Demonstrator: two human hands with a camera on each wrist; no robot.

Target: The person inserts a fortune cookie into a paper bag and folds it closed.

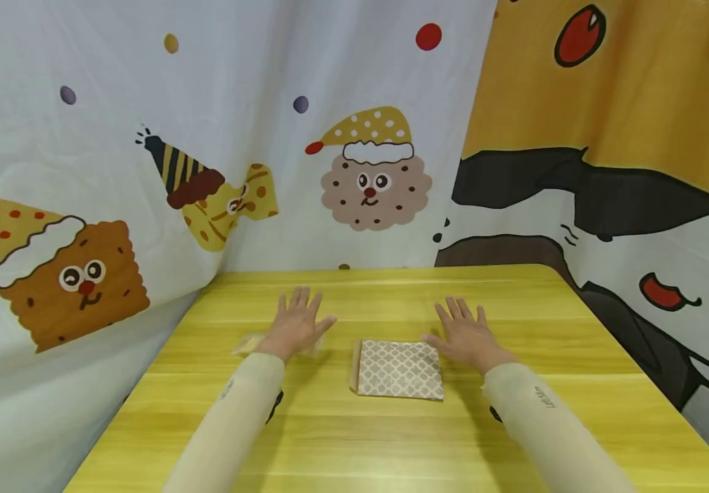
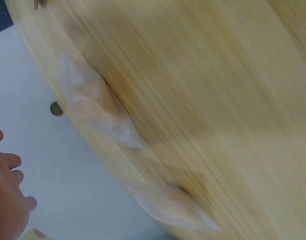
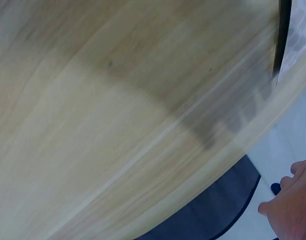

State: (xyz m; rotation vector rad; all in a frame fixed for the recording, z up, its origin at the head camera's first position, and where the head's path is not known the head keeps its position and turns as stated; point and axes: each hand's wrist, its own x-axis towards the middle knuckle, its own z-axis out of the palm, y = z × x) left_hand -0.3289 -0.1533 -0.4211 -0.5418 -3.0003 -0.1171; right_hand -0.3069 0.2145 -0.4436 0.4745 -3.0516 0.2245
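My left hand (image 1: 295, 325) hovers over the table with its fingers spread and nothing in its grasp. Below it lie two small clear packets with pale orange contents; one packet (image 1: 248, 344) shows to the left of the wrist, and both the upper packet (image 2: 98, 107) and the lower packet (image 2: 170, 207) appear in the left wrist view. Fingers fanned out, my right hand (image 1: 468, 339) is likewise held above the table, holding nothing. Its thumb overlaps the upper right corner of a rectangular beige box-like item (image 1: 400, 370) with a white lattice pattern and a tan left side.
Everything lies on a yellow wood-grain table (image 1: 354, 438). Behind it and at both sides hangs a white curtain (image 1: 255, 61) printed with cartoon biscuits and animals. Long cream sleeves (image 1: 231, 424) cover both forearms.
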